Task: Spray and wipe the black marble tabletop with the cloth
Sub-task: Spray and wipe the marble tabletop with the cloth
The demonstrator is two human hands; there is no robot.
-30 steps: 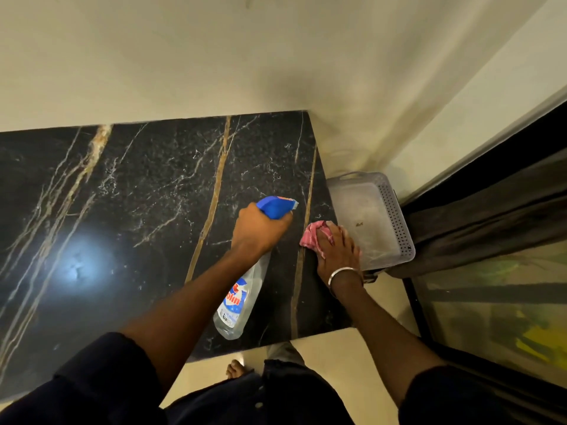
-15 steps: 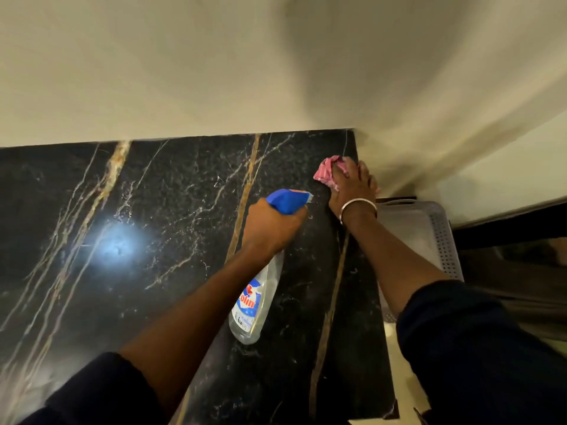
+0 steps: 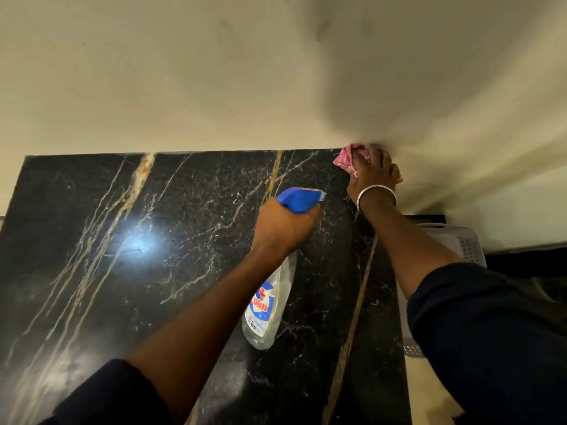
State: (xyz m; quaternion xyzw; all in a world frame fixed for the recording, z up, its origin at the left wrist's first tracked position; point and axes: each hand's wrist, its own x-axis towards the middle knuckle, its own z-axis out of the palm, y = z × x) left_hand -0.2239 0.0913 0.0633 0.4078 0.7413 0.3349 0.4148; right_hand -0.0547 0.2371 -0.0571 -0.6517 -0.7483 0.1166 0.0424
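Pressing cloth (image 3: 346, 159) onto tabletop (image 3: 153, 271) at far right corner by wall, right hand (image 3: 376, 176) clutched it bunched (soft, light, limp; probably best wadded under palm). Left hand (image 3: 285, 228) gripped bottle (image 3: 270, 305) at neck, over slab; plastic looked light, likely slippery if wet.

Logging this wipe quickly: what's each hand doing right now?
Left hand: fingers curled round the spray bottle.
Right hand: holding the pink cloth against the tabletop, far right corner, slightly blurred.
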